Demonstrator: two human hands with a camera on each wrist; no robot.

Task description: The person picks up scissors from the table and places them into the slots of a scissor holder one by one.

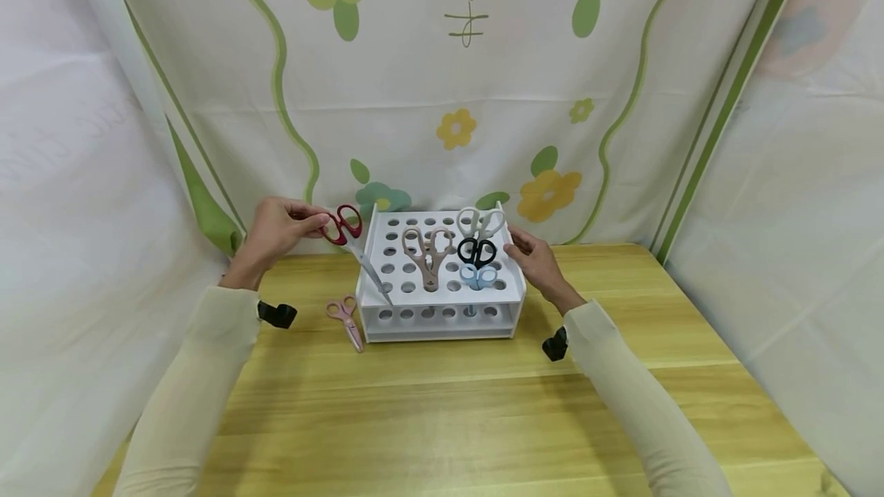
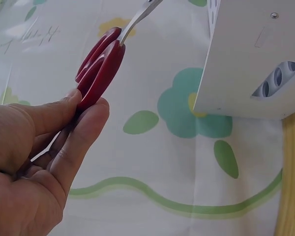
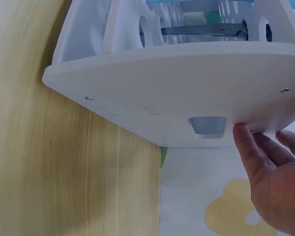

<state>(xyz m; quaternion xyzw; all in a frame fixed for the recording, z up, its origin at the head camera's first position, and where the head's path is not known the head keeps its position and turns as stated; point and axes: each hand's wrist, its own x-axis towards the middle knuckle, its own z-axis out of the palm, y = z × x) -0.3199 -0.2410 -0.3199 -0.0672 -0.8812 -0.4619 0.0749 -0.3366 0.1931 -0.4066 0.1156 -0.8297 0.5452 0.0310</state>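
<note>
My left hand (image 1: pixel 279 235) pinches one handle loop of the red-handled scissors (image 1: pixel 351 227) between thumb and fingers. Their blades slant down to the right, over the left part of a white rack (image 1: pixel 373 294) full of round holes. In the left wrist view the red handles (image 2: pixel 105 73) show close up at the fingertips. My right hand (image 1: pixel 539 263) touches the rack's right side panel, and in the right wrist view its fingertips rest on that panel (image 3: pixel 152 93). Beige scissors (image 1: pixel 430 271), white scissors (image 1: pixel 481 222), black scissors (image 1: pixel 477 251) and light blue scissors (image 1: pixel 478 276) stand in the rack.
Pink scissors (image 1: pixel 347 320) lie on the wooden table (image 1: pixel 442 413), just left of the rack. A white curtain (image 1: pixel 414 83) with printed flowers hangs behind, with more white cloth on both sides.
</note>
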